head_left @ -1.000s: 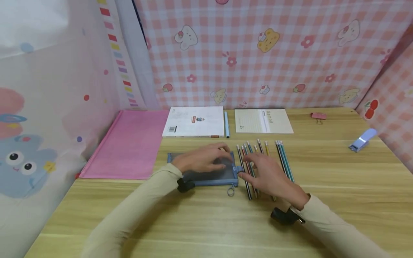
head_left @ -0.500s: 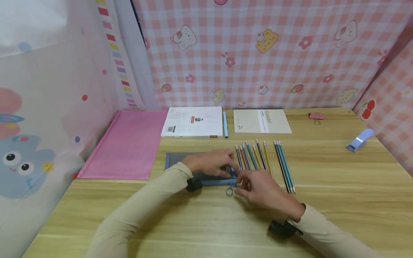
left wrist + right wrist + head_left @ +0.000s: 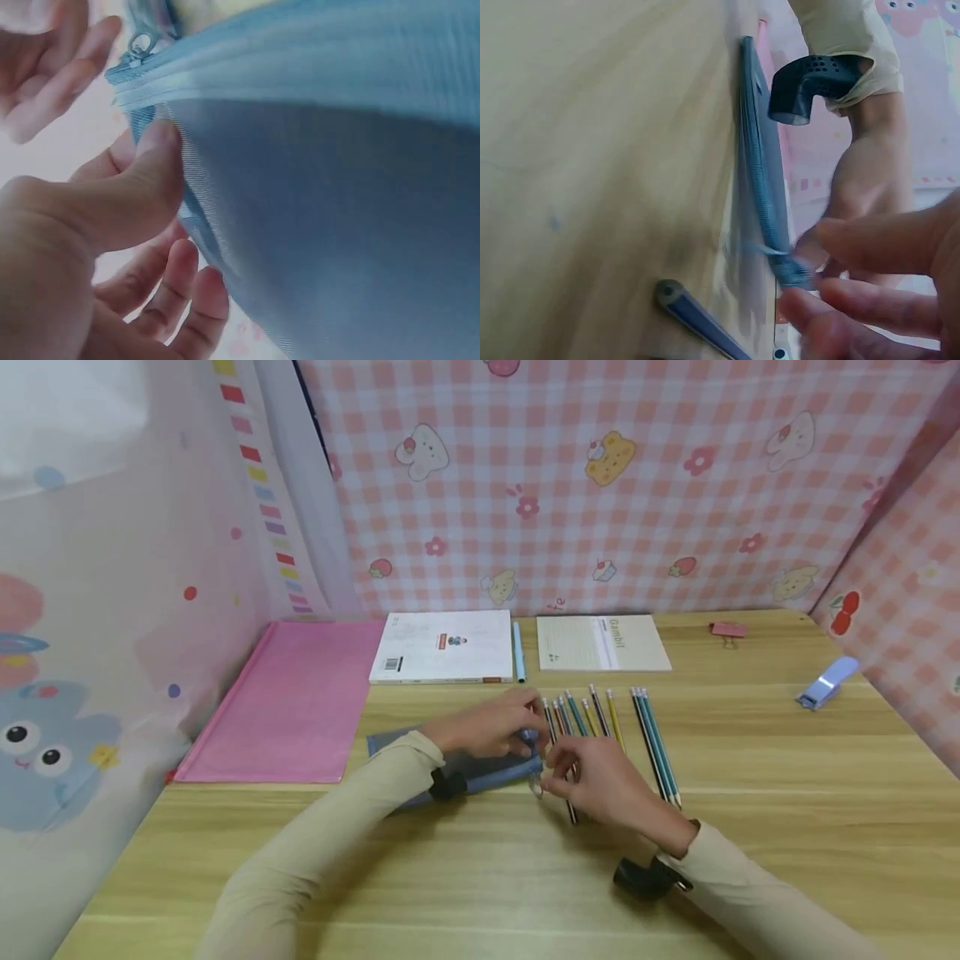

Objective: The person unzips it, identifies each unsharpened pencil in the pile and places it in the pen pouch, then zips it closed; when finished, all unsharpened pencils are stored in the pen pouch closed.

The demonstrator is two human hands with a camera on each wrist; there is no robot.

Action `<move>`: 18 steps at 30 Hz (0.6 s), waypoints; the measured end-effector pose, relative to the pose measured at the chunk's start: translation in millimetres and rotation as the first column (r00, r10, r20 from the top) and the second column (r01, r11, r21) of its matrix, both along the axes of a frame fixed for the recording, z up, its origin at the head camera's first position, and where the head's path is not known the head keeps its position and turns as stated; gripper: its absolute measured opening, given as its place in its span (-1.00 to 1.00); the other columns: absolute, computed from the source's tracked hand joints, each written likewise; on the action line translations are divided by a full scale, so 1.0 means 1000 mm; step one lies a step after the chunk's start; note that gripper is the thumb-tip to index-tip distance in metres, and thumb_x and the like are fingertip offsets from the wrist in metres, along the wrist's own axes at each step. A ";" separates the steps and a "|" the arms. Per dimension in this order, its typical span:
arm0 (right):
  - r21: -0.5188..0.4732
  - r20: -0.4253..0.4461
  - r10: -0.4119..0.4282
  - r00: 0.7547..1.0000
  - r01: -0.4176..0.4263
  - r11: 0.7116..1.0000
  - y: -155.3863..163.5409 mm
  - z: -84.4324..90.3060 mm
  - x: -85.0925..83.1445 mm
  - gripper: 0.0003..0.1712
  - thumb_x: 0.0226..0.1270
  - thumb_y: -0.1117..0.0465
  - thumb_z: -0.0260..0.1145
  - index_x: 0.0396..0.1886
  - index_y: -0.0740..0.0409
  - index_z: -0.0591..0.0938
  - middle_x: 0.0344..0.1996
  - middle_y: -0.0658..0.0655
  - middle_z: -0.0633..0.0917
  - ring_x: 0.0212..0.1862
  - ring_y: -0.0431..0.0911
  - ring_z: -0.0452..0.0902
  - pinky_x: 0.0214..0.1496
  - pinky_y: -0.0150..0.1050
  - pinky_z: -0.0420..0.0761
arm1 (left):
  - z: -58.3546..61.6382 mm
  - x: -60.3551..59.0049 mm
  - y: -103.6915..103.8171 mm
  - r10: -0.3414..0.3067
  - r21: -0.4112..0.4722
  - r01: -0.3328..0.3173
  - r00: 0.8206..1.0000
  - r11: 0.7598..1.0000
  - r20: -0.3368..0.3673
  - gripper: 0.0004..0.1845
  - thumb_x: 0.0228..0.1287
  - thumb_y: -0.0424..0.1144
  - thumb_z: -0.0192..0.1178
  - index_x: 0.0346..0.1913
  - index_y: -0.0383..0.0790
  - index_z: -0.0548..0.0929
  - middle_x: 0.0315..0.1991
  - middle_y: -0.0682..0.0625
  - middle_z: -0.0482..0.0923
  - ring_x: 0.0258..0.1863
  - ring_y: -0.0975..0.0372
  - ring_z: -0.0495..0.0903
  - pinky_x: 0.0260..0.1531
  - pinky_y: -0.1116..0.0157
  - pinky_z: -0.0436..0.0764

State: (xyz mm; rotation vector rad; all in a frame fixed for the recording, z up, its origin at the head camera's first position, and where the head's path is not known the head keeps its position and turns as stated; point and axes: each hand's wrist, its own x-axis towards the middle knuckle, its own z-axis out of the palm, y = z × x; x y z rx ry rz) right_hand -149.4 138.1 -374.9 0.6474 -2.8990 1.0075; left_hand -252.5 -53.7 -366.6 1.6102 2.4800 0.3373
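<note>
A blue-grey mesh zip pouch (image 3: 486,766) lies slanted on the table, its right end lifted. My left hand (image 3: 491,727) pinches that end at the side edge, thumb in front and fingers behind, as the left wrist view shows. At the same corner is the zipper pull (image 3: 141,45) with its ring. My right hand (image 3: 600,777) is beside this corner, its thumb and fingers loosely bent and a small gap from the pull in the left wrist view. Several pencils (image 3: 590,717) lie just beyond my right hand, partly covered by it.
A separate group of dark and teal pencils (image 3: 656,743) lies to the right. At the back are a white book (image 3: 450,647), a light blue pen (image 3: 518,652) and a notepad (image 3: 603,643). A pink folder (image 3: 288,702) is at left; a pink binder clip (image 3: 727,630) and lilac stapler-like tool (image 3: 827,682) are at right.
My left hand has taken hold of the pouch's right end and raised it, turning the pouch askew. My right hand has moved left and slightly down from over the pencils to the zipper corner.
</note>
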 end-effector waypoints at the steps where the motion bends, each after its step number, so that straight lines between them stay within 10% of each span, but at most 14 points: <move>1: -0.019 -0.001 -0.017 1.000 0.017 1.000 -0.001 0.001 -0.002 -0.85 0.19 0.22 0.50 -0.33 0.14 0.68 -0.46 0.00 0.76 -0.46 -0.28 0.55 -0.41 -0.39 0.52 | 0.004 -0.003 -0.002 0.007 0.026 -0.006 1.000 1.000 -0.010 -0.91 0.28 -0.26 0.35 -0.18 -0.05 0.72 0.03 -0.07 0.53 0.07 0.14 0.43 0.16 0.17 0.42; 10: -0.243 -0.025 -0.133 0.991 0.123 0.962 -0.020 0.008 -0.027 -0.82 0.21 0.20 0.49 -0.24 0.14 0.70 -0.29 0.13 0.80 -0.51 -0.21 0.58 -0.46 -0.35 0.52 | 0.042 -0.022 -0.029 0.121 0.241 -0.131 0.991 0.962 0.057 -0.87 0.32 -0.31 0.30 -0.10 -0.18 0.69 -0.08 -0.02 0.70 0.04 0.14 0.61 0.25 0.12 0.47; 18: -0.421 -0.098 -0.195 0.976 0.137 0.897 -0.034 0.014 -0.040 -0.91 0.35 0.25 0.37 -0.30 0.19 0.72 -0.45 0.18 0.76 -0.58 -0.17 0.58 -0.60 -0.38 0.43 | 0.043 -0.030 -0.040 0.140 0.349 -0.230 0.954 0.909 0.266 -0.91 0.44 -0.32 0.17 -0.07 -0.17 0.59 -0.14 -0.04 0.60 -0.05 0.15 0.58 0.09 0.17 0.53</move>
